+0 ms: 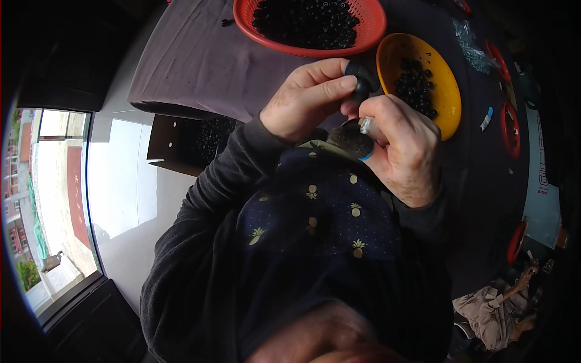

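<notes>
My left hand (305, 97) is closed, pinching a small black rounded piece (361, 87) between thumb and fingers; a dark cover sits on a fingertip. Close beside it on the right, my right hand (402, 145) is curled round a small tool with a pale handle (367, 125). The tool's working end is mostly hidden. A dark, worn cover with a blue edge (351, 142) wraps my right thumb. Just beyond my hands, a yellow bowl (449, 91) holds several shiny black pieces (416, 85) of similar look. Both hands are above my lap, at the table's near edge.
A red plastic basket (243, 27) full of black pieces stands on the dark cloth-covered table (193, 57). Below the table's left side is a cardboard box (162, 142) with more black pieces. Rightward lie a blue-and-white item (486, 118), clear plastic (471, 51) and red dishes (510, 130).
</notes>
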Available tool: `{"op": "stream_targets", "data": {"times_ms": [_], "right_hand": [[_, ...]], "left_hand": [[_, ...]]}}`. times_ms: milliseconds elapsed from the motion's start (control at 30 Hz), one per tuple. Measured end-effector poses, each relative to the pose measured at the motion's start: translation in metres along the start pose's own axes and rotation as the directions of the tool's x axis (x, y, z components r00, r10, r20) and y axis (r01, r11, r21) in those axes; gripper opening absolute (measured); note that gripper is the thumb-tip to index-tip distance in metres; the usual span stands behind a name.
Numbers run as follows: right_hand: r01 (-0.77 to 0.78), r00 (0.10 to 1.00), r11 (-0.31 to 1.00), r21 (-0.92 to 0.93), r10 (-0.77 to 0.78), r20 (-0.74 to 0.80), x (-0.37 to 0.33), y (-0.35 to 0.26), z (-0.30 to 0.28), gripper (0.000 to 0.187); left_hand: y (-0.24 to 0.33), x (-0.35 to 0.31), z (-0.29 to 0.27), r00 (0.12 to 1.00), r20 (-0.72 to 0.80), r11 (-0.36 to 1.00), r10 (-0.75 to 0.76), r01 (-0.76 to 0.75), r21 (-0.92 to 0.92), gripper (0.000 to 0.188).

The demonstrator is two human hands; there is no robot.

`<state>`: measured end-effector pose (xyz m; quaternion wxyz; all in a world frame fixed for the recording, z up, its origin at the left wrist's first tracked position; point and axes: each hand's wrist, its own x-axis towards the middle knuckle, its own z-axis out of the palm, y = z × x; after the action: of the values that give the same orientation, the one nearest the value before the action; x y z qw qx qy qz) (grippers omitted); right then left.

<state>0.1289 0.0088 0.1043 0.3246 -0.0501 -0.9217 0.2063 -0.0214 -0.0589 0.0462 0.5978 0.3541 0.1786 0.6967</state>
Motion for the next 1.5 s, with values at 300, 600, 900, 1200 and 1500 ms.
{"op": "stream_targets", "data": {"times_ms": [300, 600, 900, 1200, 1500], "right_hand": [[-0.293, 0.955, 0.956, 0.012, 0.292, 0.056, -0.014, 0.008, -0.008, 0.017], [-0.455, 0.875, 0.89, 0.02, 0.451, -0.176, -0.034, 0.014, -0.021, 0.018], [-0.472, 0.864, 0.881, 0.004, 0.464, -0.195, -0.041, 0.019, -0.024, 0.013], [-0.5, 0.844, 0.865, 0.036, 0.497, -0.201, -0.041, 0.019, -0.026, 0.014], [-0.49, 0.846, 0.87, 0.049, 0.489, -0.212, -0.039, 0.018, -0.022, 0.019]], "left_hand": [[-0.005, 0.004, 0.004, 0.993, -0.065, 0.959, -0.097, 0.111, 0.261, 0.018], [-0.059, 0.073, -0.014, 0.965, 0.165, 0.185, 0.203, -0.203, 0.961, 0.022], [-0.102, 0.113, -0.026, 0.977, 0.147, -0.017, 0.155, -0.146, 0.989, 0.034], [-0.065, 0.093, -0.024, 0.958, 0.216, -0.013, 0.186, -0.217, 0.976, 0.029], [0.068, 0.115, -0.079, 0.979, 0.035, -0.677, -0.202, -0.166, 0.717, 0.024]]}}
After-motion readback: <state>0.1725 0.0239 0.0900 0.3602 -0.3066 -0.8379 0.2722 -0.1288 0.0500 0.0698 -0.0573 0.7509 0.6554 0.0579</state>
